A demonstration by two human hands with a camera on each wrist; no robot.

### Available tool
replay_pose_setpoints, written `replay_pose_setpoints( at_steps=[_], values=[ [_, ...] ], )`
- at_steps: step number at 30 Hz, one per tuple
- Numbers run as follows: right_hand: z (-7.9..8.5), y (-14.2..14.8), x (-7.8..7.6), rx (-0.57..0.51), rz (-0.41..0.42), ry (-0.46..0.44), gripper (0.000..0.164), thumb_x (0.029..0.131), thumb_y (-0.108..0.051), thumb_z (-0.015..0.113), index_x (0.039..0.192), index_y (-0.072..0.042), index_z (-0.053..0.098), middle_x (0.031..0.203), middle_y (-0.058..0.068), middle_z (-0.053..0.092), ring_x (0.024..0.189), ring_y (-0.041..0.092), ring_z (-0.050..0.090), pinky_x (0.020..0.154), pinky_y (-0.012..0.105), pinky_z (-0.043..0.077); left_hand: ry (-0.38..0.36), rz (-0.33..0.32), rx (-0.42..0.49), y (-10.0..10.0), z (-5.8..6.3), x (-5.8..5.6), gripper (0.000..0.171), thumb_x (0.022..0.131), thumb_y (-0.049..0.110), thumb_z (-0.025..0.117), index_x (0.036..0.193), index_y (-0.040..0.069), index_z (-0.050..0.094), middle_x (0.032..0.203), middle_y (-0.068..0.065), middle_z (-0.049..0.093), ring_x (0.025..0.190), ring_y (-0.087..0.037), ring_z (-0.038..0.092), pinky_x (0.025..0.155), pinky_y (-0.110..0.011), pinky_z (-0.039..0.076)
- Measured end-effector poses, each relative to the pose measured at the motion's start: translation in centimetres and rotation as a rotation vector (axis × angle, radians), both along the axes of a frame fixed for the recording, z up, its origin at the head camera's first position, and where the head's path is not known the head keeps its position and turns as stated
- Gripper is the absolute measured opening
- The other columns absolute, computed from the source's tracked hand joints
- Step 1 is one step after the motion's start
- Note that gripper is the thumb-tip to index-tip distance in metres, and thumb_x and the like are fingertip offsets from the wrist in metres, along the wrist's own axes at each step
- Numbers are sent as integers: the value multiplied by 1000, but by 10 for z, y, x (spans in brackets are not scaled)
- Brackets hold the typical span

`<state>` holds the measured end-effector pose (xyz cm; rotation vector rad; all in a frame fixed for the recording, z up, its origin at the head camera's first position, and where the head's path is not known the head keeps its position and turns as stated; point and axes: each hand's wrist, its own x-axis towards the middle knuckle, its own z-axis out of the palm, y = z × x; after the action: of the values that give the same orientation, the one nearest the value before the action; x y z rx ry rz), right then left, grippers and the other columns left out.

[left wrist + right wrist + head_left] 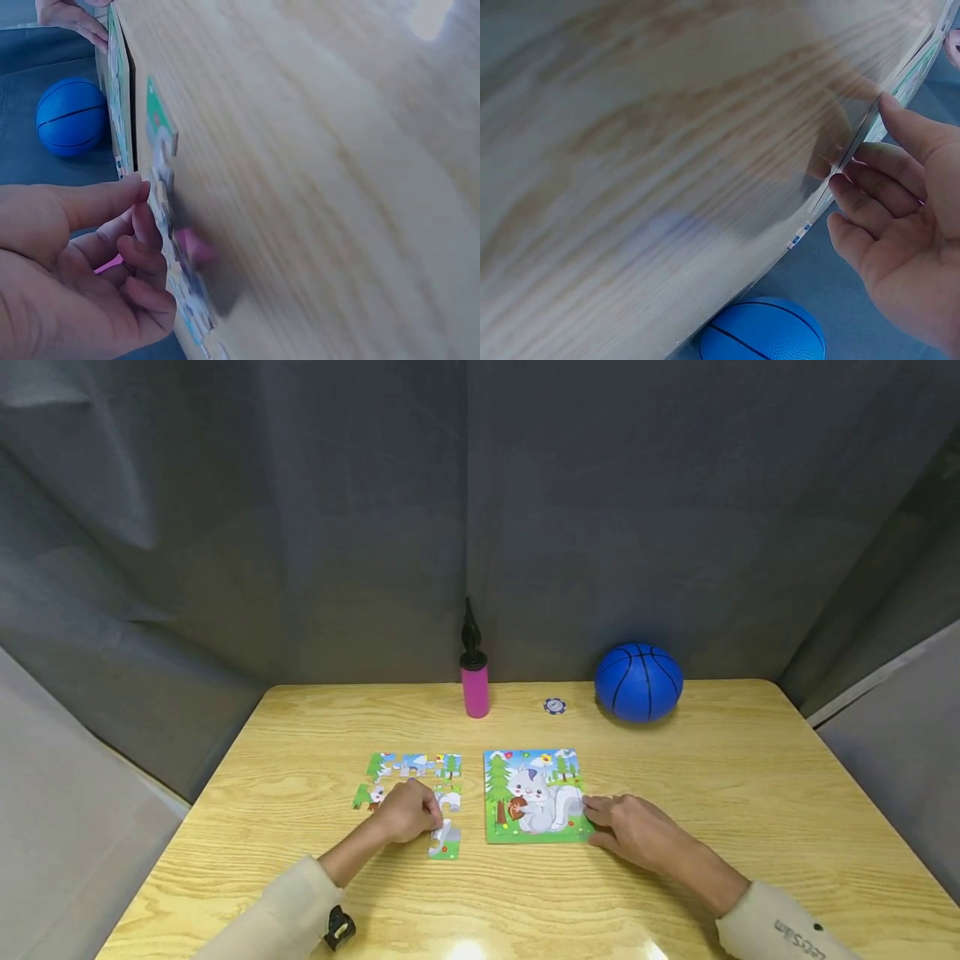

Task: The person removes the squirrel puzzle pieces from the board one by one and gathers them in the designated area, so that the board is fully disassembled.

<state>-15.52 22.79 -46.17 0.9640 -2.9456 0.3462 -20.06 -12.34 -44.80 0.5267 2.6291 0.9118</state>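
Note:
My left hand [408, 811] is over a group of jigsaw pieces [450, 767] on the left of the table, partly hiding them. Its thumb and forefinger pinch a jigsaw piece at the group's right side; most of that piece is hidden by the fingertips. Just below them lies a green-edged piece [445, 849], seen also in the left wrist view as a green corner [157, 109]. Beside the group is a square squirrel picture board [536, 837]. My right hand [637, 831] rests at its right edge, fingers extended and thumb apart; the right wrist view shows the fingertips [840, 184] touching that edge.
Behind the puzzle stands a pink hand pump [476, 692] with a black top. A poker chip [555, 706] lies farther right, near a blue basketball [638, 683]. Dark curtain [375, 527] hangs behind the wooden table [750, 793].

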Motion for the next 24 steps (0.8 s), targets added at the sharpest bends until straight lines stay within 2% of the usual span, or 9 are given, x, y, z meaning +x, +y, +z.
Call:
replay_pose_setpoints(
  at_steps=[2, 5, 10, 14, 20, 24],
  values=[
    [0, 0, 0, -2, -5, -2, 43, 83, -21, 72, 116, 4, 65, 123, 21, 62, 109, 33, 63, 88, 44, 52, 4, -2, -6, 3, 3, -2, 11, 83, -1, 66, 72, 2, 68, 76, -4, 67, 64, -12, 54, 62, -27, 49],
    [0, 1, 1, -10, -7, -2, 42, 83, -21, 72, 116, 4, 65, 122, 21, 62, 109, 33, 63, 87, 44, 52, -3, -18, 3, 10, 8, -6, 10, 84, -1, 64, 74, 0, 67, 78, -7, 67, 62, -13, 54, 55, -21, 43],
    [0, 1, 2, -15, -6, -4, 42, 83, -21, 72, 116, 5, 65, 122, 21, 62, 109, 33, 63, 87, 45, 52, -24, -80, 49, 28, 17, -14, 7, 85, -2, 61, 80, -1, 66, 80, -10, 65, 61, -15, 54, 56, -20, 43],
    [-1, 1, 2, -12, -4, 2, 43, 83, -21, 71, 116, 4, 65, 122, 21, 62, 109, 33, 63, 87, 44, 52, -52, -123, 66, 44, 21, -19, 5, 87, 4, 64, 83, 3, 66, 81, -6, 64, 70, -14, 53, 60, -21, 43],
    [1, 0, 2, -11, 6, 0, 42, 84, -21, 71, 117, 5, 64, 123, 21, 62, 109, 33, 63, 87, 44, 52, -56, -173, 74, 65, 21, -23, 5, 87, 10, 67, 87, 6, 66, 86, -2, 62, 82, -14, 54, 71, -26, 46],
    [3, -1, 3, -13, 6, -7, 43, 84, -21, 71, 117, 5, 64, 123, 21, 62, 110, 34, 63, 87, 44, 52, -93, -189, 96, 76, 18, -23, 11, 88, 7, 64, 98, 2, 65, 89, -4, 63, 81, -16, 59, 70, -26, 46]
  ],
)
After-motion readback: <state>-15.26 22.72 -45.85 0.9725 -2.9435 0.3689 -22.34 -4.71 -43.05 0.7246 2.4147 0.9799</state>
